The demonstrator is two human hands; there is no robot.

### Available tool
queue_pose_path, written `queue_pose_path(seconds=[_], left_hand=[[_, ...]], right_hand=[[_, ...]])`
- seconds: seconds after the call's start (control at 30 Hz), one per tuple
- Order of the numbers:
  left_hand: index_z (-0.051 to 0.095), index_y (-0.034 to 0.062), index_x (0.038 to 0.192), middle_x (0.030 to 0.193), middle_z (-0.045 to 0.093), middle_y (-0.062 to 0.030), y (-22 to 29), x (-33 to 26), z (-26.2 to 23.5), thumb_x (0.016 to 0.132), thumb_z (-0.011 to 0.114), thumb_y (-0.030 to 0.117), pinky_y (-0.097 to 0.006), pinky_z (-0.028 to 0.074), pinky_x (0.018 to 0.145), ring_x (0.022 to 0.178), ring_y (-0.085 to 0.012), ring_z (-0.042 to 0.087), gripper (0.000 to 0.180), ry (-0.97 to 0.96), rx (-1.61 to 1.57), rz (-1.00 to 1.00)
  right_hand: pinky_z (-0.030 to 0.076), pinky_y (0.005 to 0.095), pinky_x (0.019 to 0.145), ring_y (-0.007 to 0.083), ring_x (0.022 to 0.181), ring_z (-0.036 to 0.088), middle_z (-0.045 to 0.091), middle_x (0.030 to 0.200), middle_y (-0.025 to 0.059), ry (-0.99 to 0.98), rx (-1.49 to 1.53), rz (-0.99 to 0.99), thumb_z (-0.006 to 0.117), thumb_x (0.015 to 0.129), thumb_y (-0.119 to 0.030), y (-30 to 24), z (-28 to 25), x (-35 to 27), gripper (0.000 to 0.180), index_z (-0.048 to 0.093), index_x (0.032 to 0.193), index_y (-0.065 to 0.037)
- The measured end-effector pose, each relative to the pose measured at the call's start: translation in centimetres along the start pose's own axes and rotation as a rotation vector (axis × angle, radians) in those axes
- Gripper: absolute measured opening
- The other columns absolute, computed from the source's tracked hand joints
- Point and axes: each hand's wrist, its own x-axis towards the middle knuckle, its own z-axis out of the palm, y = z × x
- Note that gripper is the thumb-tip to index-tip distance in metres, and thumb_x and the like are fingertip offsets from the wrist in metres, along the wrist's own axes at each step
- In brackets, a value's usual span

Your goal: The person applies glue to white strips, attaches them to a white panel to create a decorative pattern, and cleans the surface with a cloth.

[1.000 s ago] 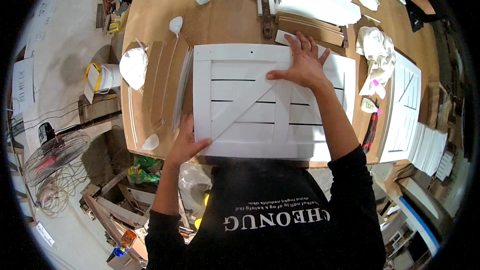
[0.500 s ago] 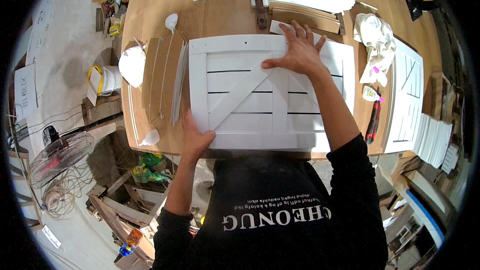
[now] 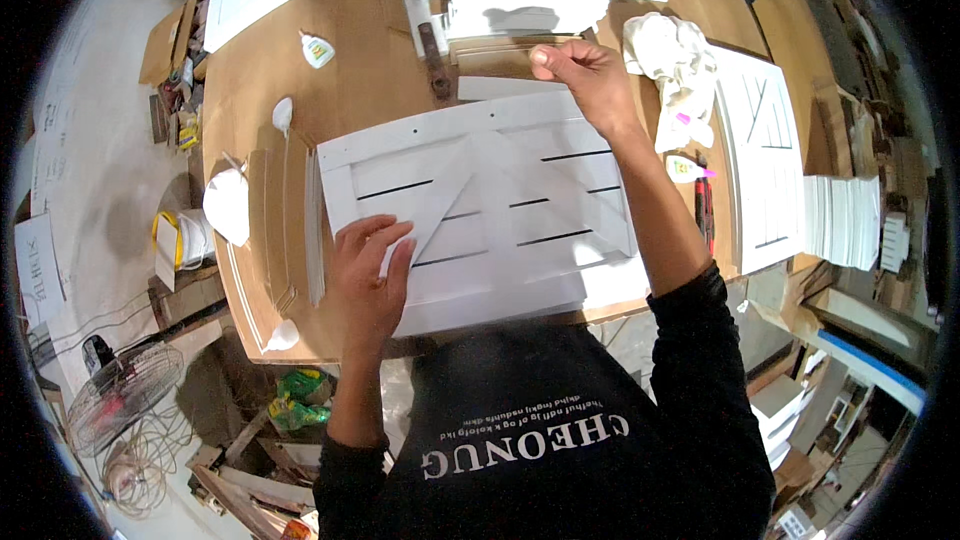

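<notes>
In the head view, a white slatted wooden panel (image 3: 490, 210) with a diagonal brace is being held flat on the brown surface (image 3: 370, 60), lying close to the surface's near edge and slightly overhanging it at the near right. The left hand (image 3: 368, 275) is being pressed palm-down onto the panel's near left corner, its fingers (image 3: 385, 236) laid close together and pointing toward the panel's middle. The right hand (image 3: 585, 80) is being kept at the panel's far edge, right of its middle, with the fingers curled in and the thumb tip (image 3: 541, 57) pressed against them; whether something small is being pinched there cannot be told. A narrow white strip (image 3: 505, 87) is lying just beyond the panel's far edge, beside that hand.

Near the surface's left edge, a stack of thin brown boards (image 3: 275, 230) is lying just beside the panel, with a white cup-like object (image 3: 228, 205) next to it. A small glue bottle (image 3: 317, 49) is lying toward the far left of the surface. White panels are being stacked at the far edge (image 3: 525, 0), and a crumpled white cloth (image 3: 675, 65) is lying toward the right edge, near another slatted panel (image 3: 765, 155). On the floor at lower left, a fan (image 3: 125, 390) is standing.
</notes>
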Motion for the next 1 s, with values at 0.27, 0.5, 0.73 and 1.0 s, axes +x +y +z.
queue_pose_path(seconds=[0.27, 0.5, 0.73, 1.0], left_hand=[[0.054, -0.0053, 0.112, 0.121, 0.054, -0.0193, -1.3, 4.1, 4.8, 0.071, 0.053, -0.005, -0.04, 0.042, 0.093, 0.105, -0.034, 0.052, 0.041, -0.35, 0.367, 0.289], [0.054, -0.008, 0.111, 0.124, 0.049, -0.026, -0.9, 3.4, 5.1, 0.072, 0.052, -0.003, -0.039, 0.043, 0.093, 0.107, -0.0356, 0.051, 0.039, -0.428, 0.491, 0.39], [0.055, -0.0035, 0.113, 0.123, 0.051, -0.0229, 0.8, 5.7, 3.0, 0.078, 0.055, 0.005, -0.044, 0.04, 0.095, 0.107, -0.0357, 0.05, 0.036, -0.424, 0.487, 0.349], [0.035, 0.0041, 0.138, 0.144, 0.029, -0.0201, 1.3, 11.4, 5.0, 0.09, 0.051, 0.028, -0.052, 0.016, 0.109, 0.135, -0.037, 0.024, 0.056, 0.53, 0.155, 0.532]], right_hand=[[0.041, 0.0395, 0.095, 0.0276, 0.113, 0.051, 0.054, 0.119, 0.0167, 0.187, -0.674, -0.171, 0.077, 0.073, -0.032, 5.3, -5.9, -2.5, 0.06, 0.052, 0.116, 0.0], [0.033, 0.0396, 0.104, 0.0333, 0.125, 0.042, 0.044, 0.133, 0.0191, 0.171, -0.626, -0.144, 0.066, 0.082, -0.034, 8.2, -5.8, -3.8, 0.065, 0.039, 0.133, -0.004], [0.036, 0.0424, 0.101, 0.0308, 0.119, 0.048, 0.054, 0.124, 0.0163, 0.352, -0.463, -0.497, 0.067, 0.082, -0.023, 8.0, -6.2, -4.8, 0.039, 0.057, 0.116, -0.009], [0.03, 0.0431, 0.105, 0.0315, 0.125, 0.041, 0.045, 0.133, 0.0191, 0.452, -0.332, -1.027, 0.056, 0.084, -0.023, -10.7, -7.0, -12.4, 0.048, 0.045, 0.127, -0.005]])
